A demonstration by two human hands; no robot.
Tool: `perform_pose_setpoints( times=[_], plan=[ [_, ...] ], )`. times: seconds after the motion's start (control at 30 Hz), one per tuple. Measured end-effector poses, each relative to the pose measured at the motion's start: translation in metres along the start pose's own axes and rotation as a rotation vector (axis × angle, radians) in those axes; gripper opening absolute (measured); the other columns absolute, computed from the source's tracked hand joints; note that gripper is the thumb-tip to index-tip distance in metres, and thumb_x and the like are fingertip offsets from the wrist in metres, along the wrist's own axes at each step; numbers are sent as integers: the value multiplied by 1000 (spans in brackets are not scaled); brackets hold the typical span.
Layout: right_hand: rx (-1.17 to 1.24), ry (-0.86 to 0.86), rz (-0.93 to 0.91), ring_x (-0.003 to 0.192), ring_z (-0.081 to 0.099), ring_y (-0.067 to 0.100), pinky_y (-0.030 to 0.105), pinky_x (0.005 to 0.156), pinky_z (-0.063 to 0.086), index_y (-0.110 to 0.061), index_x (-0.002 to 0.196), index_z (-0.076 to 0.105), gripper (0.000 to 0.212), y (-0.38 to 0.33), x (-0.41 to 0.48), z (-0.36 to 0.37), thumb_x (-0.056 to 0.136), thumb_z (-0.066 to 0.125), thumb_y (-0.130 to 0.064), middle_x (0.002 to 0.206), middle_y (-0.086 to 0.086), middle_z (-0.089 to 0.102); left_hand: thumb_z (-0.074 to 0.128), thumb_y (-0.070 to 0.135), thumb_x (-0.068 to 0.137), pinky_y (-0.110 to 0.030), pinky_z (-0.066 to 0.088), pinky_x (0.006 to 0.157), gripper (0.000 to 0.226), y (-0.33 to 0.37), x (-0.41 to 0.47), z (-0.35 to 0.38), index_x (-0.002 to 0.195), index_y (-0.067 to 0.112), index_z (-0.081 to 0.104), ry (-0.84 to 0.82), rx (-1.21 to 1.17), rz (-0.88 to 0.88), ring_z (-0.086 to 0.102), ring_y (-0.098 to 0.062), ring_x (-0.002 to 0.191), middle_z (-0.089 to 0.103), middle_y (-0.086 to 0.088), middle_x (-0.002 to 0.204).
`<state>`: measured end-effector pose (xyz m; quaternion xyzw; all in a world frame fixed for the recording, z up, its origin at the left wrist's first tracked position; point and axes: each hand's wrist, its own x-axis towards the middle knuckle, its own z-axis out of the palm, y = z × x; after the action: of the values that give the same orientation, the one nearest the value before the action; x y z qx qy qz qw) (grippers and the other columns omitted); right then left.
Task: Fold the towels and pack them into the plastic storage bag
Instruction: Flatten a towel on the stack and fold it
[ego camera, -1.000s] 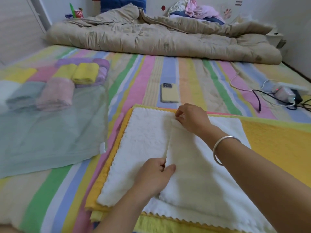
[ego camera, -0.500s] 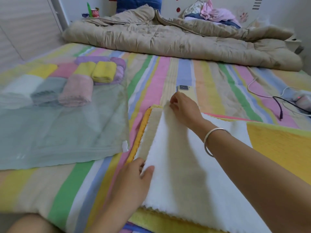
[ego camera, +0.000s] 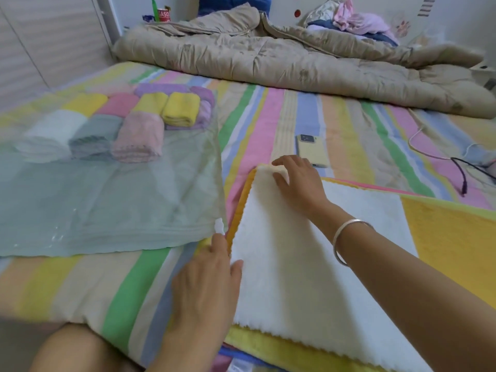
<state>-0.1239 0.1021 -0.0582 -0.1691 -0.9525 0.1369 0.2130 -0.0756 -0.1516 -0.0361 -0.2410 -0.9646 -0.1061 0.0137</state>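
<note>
White towel (ego camera: 308,267): folded, lies flat on top of a yellow towel (ego camera: 453,245), which shows along its right and near edges.

Left hand (ego camera: 209,283): open, fingers straight. It lies along the near left edge of the white towel, thumb on the pile.

Right hand (ego camera: 298,181): open, fingers spread. It presses on the far left corner of the white towel. A bracelet (ego camera: 346,238) sits on the wrist.

Plastic storage bag (ego camera: 107,200): translucent, lies flat just left of the white towel. Its near corner is just beside the left hand. Rolled towels (ego camera: 181,111) fill the bag's far end.

Phone (ego camera: 312,150): face down, just beyond the white towel.

Beige quilt (ego camera: 295,60): bunched up, well beyond the white towel.
</note>
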Motion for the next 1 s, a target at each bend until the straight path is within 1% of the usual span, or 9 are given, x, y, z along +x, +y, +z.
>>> perform_pose_setpoints(
  times=[0.07, 0.13, 0.23, 0.3, 0.47, 0.6, 0.77, 0.9, 1.0],
  plan=[
    [-42, -18, -7, 132, 41, 28, 40, 108, 30, -20, 131, 55, 39, 7, -28, -12, 96, 45, -36, 141, 5, 49, 75, 37, 75, -33, 48, 60, 38, 10, -4, 4, 102, 17, 59, 154, 26, 94, 63, -23, 85, 61, -3, 95],
    [-129, -129, 52, 146, 20, 24, 43, 118, 13, -26, 144, 41, 50, 19, -58, -27, 99, 31, -46, 156, 3, 29, 73, 28, 76, -40, 54, 81, 40, 25, -5, 18, 112, 10, 64, 294, -100, 268, 60, -29, 107, 62, -11, 116],
    [-248, -335, 186, 148, -10, 14, 43, 119, -9, -34, 153, 11, 57, 51, -97, -48, 100, 18, -53, 162, -6, -3, 41, 33, 92, -46, 37, 110, 51, 62, -7, 36, 138, 12, 51, 246, -200, 491, 40, -28, 138, 44, -12, 148],
    [-275, -378, 256, 148, -15, 14, 42, 118, -12, -37, 153, 5, 59, 74, -115, -62, 98, 15, -56, 162, -5, -9, 33, 40, 93, -47, 22, 114, 60, 79, -11, 52, 146, 15, 41, 127, -180, 567, 29, -26, 144, 32, -11, 155],
    [-190, -305, 463, 149, -5, 19, 42, 120, -4, -35, 153, 11, 58, 129, -132, -80, 99, 21, -54, 163, -2, -2, 33, 49, 90, -49, 22, 107, 63, 78, -17, 79, 139, 15, 52, 41, -50, 561, 41, -28, 138, 45, -15, 147],
    [-54, -78, 529, 139, 29, 32, 41, 114, 22, -24, 148, 34, 56, 150, -127, -85, 96, 47, -41, 152, 11, 35, 42, 33, 79, -45, 39, 106, 54, 98, -18, 67, 126, 15, 62, 107, -120, 570, 53, -32, 126, 55, -14, 137],
    [64, -127, 543, 124, 45, 33, 43, 104, 38, -25, 139, 44, 61, 150, -116, -91, 83, 68, -34, 135, 10, 51, 46, 26, 85, -35, 45, 70, 22, 175, -48, 21, 104, 18, 52, -56, -342, 655, 62, -27, 89, 63, -2, 96],
    [285, -138, 669, 110, 58, 31, 47, 92, 49, -23, 138, 34, 77, 149, -105, -95, 74, 78, -24, 124, 11, 56, 53, 58, 89, -35, 39, 74, 55, 230, -61, 9, 119, 11, 49, -374, -81, 520, 59, -31, 108, 60, -11, 115],
    [444, -153, 751, 104, 59, 30, 47, 90, 50, -20, 135, 30, 73, 152, -100, -98, 79, 76, -20, 112, 9, 58, 65, 51, 84, -35, 45, 88, 65, 245, -61, 22, 126, 8, 40, -495, -40, 410, 56, -28, 116, 55, -11, 124]
  ],
)
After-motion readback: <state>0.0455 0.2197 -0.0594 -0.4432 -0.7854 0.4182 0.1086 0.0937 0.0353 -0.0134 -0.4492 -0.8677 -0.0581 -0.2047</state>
